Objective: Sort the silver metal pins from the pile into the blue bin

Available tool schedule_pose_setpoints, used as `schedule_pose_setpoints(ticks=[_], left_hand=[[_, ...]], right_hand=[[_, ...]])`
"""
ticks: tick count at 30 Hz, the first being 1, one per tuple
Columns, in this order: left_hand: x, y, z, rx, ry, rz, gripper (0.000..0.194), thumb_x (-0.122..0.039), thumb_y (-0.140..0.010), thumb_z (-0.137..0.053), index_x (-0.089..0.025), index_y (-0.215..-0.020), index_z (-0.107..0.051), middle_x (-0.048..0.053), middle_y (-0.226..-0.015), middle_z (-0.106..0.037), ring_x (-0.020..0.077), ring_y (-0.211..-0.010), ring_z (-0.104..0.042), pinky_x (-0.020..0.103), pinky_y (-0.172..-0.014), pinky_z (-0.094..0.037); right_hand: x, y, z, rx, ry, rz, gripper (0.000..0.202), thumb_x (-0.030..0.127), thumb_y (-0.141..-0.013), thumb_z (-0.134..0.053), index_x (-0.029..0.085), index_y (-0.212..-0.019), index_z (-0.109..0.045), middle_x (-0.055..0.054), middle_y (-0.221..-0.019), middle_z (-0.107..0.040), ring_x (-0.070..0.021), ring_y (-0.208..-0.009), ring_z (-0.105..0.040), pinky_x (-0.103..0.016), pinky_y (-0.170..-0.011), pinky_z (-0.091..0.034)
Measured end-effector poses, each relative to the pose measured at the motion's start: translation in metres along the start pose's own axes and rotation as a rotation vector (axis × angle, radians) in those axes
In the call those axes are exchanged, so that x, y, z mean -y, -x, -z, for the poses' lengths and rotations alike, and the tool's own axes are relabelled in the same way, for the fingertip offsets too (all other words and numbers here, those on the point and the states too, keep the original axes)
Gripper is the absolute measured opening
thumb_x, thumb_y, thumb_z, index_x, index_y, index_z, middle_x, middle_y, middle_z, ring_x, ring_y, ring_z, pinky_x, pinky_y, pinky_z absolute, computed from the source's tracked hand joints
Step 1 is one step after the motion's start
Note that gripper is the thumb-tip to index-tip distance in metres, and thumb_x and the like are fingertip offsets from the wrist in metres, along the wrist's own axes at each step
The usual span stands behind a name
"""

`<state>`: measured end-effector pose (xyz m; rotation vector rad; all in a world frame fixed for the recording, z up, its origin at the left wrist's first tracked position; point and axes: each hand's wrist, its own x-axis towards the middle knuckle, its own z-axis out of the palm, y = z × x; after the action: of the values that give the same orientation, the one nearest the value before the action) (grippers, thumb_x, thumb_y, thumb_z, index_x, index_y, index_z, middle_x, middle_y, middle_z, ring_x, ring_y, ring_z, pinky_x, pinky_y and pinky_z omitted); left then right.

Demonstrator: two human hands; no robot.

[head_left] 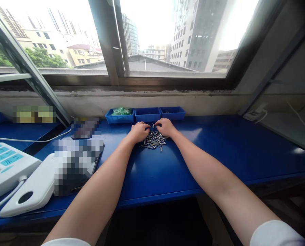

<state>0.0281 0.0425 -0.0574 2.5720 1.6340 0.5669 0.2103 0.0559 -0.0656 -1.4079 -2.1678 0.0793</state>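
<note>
In the head view, the desk (226, 147) stretches wide to the right, its front edge well apart from the pile of slim metal pieces (155, 140) near the middle. The left hand (139, 132) and right hand (166, 127) flank that pile (whether their fingers clamp a piece, I cannot tell). Blue bins (147, 118) stand just behind; a white power strip (15, 171) and flat white device (37, 196) crowd the left.
</note>
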Motion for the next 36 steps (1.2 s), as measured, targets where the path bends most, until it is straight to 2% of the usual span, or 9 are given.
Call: schedule_pose_setpoints(ticks=[3, 6, 8, 12, 16, 20, 25, 30, 36], left_hand=[[-0.001, 0.000, 0.000, -0.008, 0.004, 0.002, 0.036, -0.032, -0.084, -0.039, -0.026, -0.106, -0.067, 0.005, -0.114, -0.061, 0.0248, -0.111, -0.052, 0.038, -0.095, -0.039], [-0.001, 0.000, 0.000, -0.011, 0.004, 0.003, 0.036, -0.031, -0.085, -0.039, -0.026, -0.106, -0.067, 0.006, -0.114, -0.061, 0.0246, -0.111, -0.052, 0.038, -0.096, -0.039], [-0.001, 0.000, 0.000, -0.010, 0.004, 0.005, 0.036, -0.031, -0.085, -0.038, -0.026, -0.106, -0.067, 0.006, -0.114, -0.060, 0.0247, -0.111, -0.052, 0.038, -0.096, -0.039], [0.001, -0.002, -0.002, -0.010, 0.003, 0.003, 0.035, -0.032, -0.085, -0.039, -0.026, -0.105, -0.067, 0.006, -0.113, -0.060, 0.0255, -0.111, -0.052, 0.040, -0.096, -0.038], [0.002, -0.002, -0.002, -0.012, 0.005, 0.007, 0.034, -0.031, -0.085, -0.040, -0.026, -0.104, -0.068, 0.006, -0.112, -0.061, 0.0259, -0.110, -0.052, 0.041, -0.096, -0.039], [0.001, -0.002, 0.000, -0.027, 0.019, 0.016, 0.033, -0.031, -0.084, -0.042, -0.024, -0.103, -0.067, 0.006, -0.111, -0.062, 0.0257, -0.108, -0.054, 0.040, -0.095, -0.039], [0.001, -0.001, 0.002, -0.155, 0.092, -0.043, 0.033, -0.033, -0.083, -0.049, -0.018, -0.108, -0.063, 0.008, -0.107, -0.063, 0.0235, -0.102, -0.056, 0.035, -0.090, -0.043], [0.002, -0.002, 0.006, -0.268, 0.166, -0.099, 0.022, -0.031, -0.084, -0.050, -0.019, -0.091, -0.067, 0.005, -0.091, -0.067, 0.0196, -0.086, -0.060, 0.029, -0.080, -0.045], [0.001, -0.002, 0.008, -0.334, 0.154, -0.031, 0.022, -0.031, -0.085, -0.048, -0.020, -0.084, -0.067, 0.005, -0.082, -0.066, 0.0182, -0.076, -0.060, 0.027, -0.072, -0.044]], right_hand=[[-0.001, -0.001, -0.002, -0.001, 0.009, -0.013, 0.034, 0.021, -0.081, -0.047, 0.019, -0.108, -0.068, -0.004, -0.114, -0.064, -0.0224, -0.105, -0.051, -0.032, -0.094, -0.039], [-0.005, -0.004, -0.008, 0.074, 0.043, -0.016, 0.035, 0.023, -0.083, -0.045, 0.020, -0.111, -0.066, -0.004, -0.119, -0.062, -0.0238, -0.108, -0.050, -0.035, -0.097, -0.036], [-0.007, -0.006, -0.010, 0.102, 0.054, -0.013, 0.034, 0.022, -0.084, -0.044, 0.020, -0.109, -0.067, -0.004, -0.117, -0.063, -0.0229, -0.106, -0.051, -0.035, -0.097, -0.035], [-0.006, -0.005, -0.007, 0.072, 0.061, -0.028, 0.027, 0.025, -0.082, -0.049, 0.021, -0.098, -0.070, -0.006, -0.104, -0.067, -0.0221, -0.100, -0.054, -0.033, -0.093, -0.037], [-0.004, -0.002, -0.001, 0.062, 0.047, -0.033, 0.018, 0.031, -0.079, -0.057, 0.020, -0.084, -0.070, -0.007, -0.094, -0.064, -0.0212, -0.090, -0.055, -0.032, -0.084, -0.041], [-0.004, -0.002, 0.002, 0.089, 0.008, -0.014, 0.014, 0.027, -0.081, -0.057, 0.017, -0.077, -0.066, -0.008, -0.089, -0.062, -0.0187, -0.085, -0.055, -0.030, -0.078, -0.042], [0.003, 0.000, 0.008, 0.040, -0.195, 0.000, 0.012, 0.023, -0.084, -0.052, 0.017, -0.081, -0.061, -0.003, -0.076, -0.063, -0.0134, -0.070, -0.054, -0.025, -0.067, -0.041], [0.009, 0.000, 0.009, 0.001, -0.338, 0.013, 0.014, 0.026, -0.082, -0.052, 0.016, -0.077, -0.061, -0.002, -0.070, -0.063, -0.0122, -0.065, -0.054, -0.025, -0.064, -0.041], [0.014, -0.002, 0.009, -0.045, -0.816, -0.073, 0.019, 0.032, -0.075, -0.060, 0.015, -0.083, -0.062, -0.001, -0.064, -0.064, -0.0123, -0.060, -0.057, -0.026, -0.062, -0.047]])
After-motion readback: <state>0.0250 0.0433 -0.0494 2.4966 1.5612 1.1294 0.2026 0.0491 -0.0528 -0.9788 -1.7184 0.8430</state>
